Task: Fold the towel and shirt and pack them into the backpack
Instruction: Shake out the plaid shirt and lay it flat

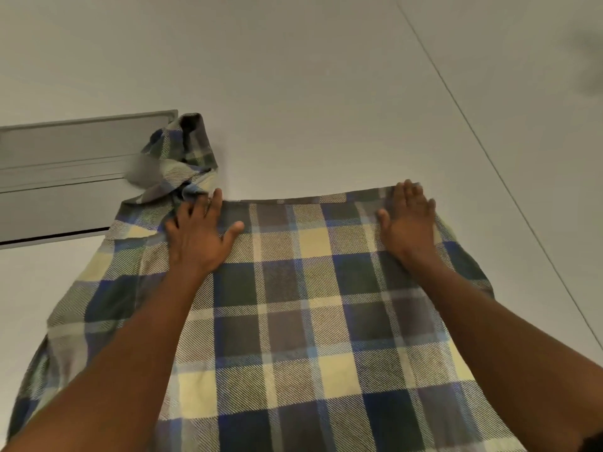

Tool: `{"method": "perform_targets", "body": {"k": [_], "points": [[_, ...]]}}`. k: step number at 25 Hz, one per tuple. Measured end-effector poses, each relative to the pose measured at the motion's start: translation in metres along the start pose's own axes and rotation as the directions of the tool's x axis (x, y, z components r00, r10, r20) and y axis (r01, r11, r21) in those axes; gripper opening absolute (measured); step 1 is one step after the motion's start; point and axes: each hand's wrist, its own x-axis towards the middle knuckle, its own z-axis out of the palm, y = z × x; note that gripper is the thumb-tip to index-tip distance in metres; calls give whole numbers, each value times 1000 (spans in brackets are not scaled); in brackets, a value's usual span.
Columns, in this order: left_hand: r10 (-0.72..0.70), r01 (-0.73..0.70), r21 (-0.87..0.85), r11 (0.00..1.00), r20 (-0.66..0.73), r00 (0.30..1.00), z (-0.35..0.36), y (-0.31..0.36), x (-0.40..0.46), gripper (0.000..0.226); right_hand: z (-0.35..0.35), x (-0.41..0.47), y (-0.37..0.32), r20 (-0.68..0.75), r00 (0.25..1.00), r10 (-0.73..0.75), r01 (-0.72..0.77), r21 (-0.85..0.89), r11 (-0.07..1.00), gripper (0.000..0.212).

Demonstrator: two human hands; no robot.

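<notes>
Head view: plaid shirt point(293, 321) is lying spread on the pale tabletop point(326, 93), filling 6 o'clock. Left hand point(199, 236) is pressing flat, fingers straight, at the shirt's 11 o'clock edge beside a bunched sleeve point(182, 158). Right hand point(408, 223) is pressing flat, released, at the 1 o'clock edge. Grey recessed panel point(65, 164) is sitting at 9 o'clock.

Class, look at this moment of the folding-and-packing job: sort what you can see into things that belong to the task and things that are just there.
Part of the job:
- plaid shirt, spread flat on the white surface
- left hand, pressing flat on the shirt
- right hand, pressing flat near the shirt's far edge

Just there:
- white surface
- grey recessed panel at the left

No towel or backpack shows.
</notes>
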Motion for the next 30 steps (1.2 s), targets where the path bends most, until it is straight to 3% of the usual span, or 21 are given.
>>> {"method": "perform_targets", "body": {"k": [4,9,12,14,17,23,27,30], "points": [[10,-8,-56,998,30,1000,4,-26,16,91,15,-17,-29,36,982,-183,181,46,982,77],[-6,5,-72,997,-13,1000,5,-53,0,83,10,-9,3,15,1000,-22,22,29,999,81],[-12,-1,-127,992,-97,995,1,-24,-29,70,4,-17,-12,8,1000,-5,4,117,993,76],[11,-22,-167,986,-67,998,5,6,-60,68,8,-39,-31,31,994,-107,101,143,984,73],[59,-58,-83,995,17,998,26,27,-103,68,22,-73,-29,50,970,-240,239,25,971,71],[-51,57,-87,995,69,996,23,16,-138,75,7,-85,-14,55,995,-84,76,130,989,78],[-1,6,-73,997,72,997,28,48,-201,73,26,-177,-66,76,949,-307,297,120,947,73],[-11,13,-36,999,62,998,34,40,-225,75,41,-207,-60,23,955,-296,295,41,955,69]]}}
